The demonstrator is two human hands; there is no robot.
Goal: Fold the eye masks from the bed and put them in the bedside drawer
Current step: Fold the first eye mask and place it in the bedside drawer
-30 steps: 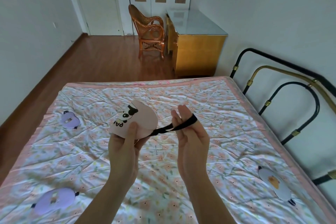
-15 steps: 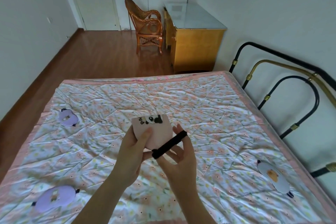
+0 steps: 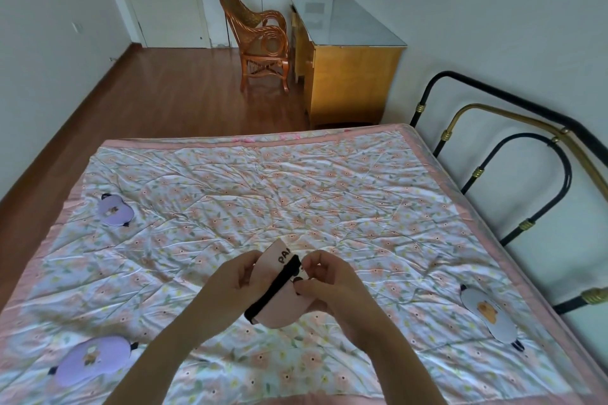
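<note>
Pink eye mask (image 3: 285,306), seemingly folded, held between left hand (image 3: 230,286) and right hand (image 3: 332,286)

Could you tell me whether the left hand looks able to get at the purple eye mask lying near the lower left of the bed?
Probably not yet: the left hand is gripping the folded pink eye mask. The bedspread between it and the purple eye mask is bare, so once freed it should likely reach.

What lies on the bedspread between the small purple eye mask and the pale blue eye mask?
In the head view, the left hand and right hand hold the pink eye mask between the small purple eye mask and pale blue eye mask.
</note>
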